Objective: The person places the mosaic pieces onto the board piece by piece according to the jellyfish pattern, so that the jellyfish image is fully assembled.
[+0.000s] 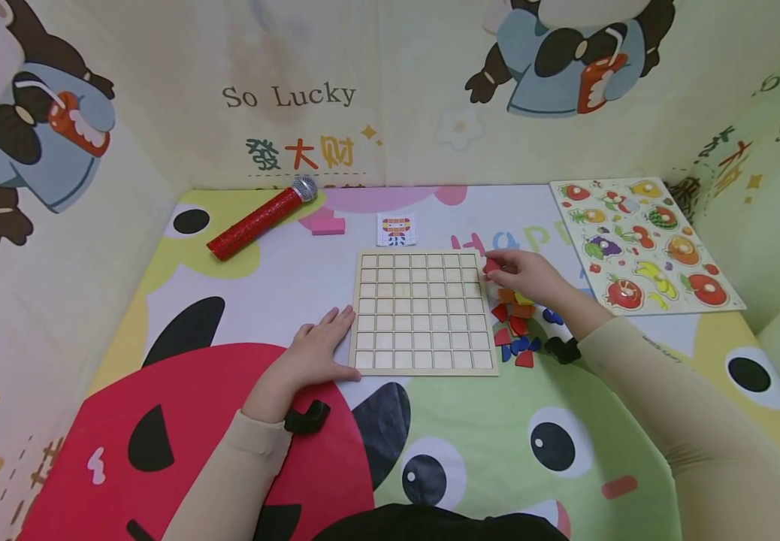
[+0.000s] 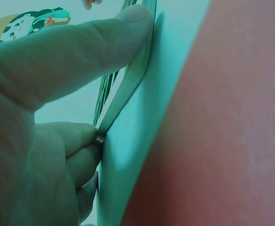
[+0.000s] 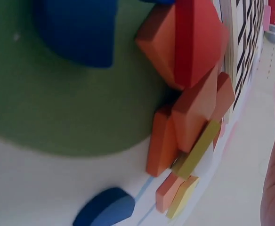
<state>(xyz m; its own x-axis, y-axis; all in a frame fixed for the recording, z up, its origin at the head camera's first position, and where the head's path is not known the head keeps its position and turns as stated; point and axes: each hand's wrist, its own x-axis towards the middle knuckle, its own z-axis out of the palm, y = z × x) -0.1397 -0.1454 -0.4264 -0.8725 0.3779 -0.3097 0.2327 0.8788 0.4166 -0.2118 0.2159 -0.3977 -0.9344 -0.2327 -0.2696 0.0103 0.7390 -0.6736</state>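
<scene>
A wooden grid board with rows of square cells lies on the table. Against its left edge rests my left hand, fingers spread; in the left wrist view the thumb and fingertips touch the board's side. At the upper right corner of the board, my right hand pinches a small red piece between thumb and fingertips. Just below that hand is a loose heap of red, orange, yellow and blue pieces. The right wrist view shows them close up, with a blue piece lying apart.
Behind the board lies a small pattern card, beside a pink block. A red glittery microphone is at the back left. A fruit puzzle board covers the back right. Printed curtains hang around the table.
</scene>
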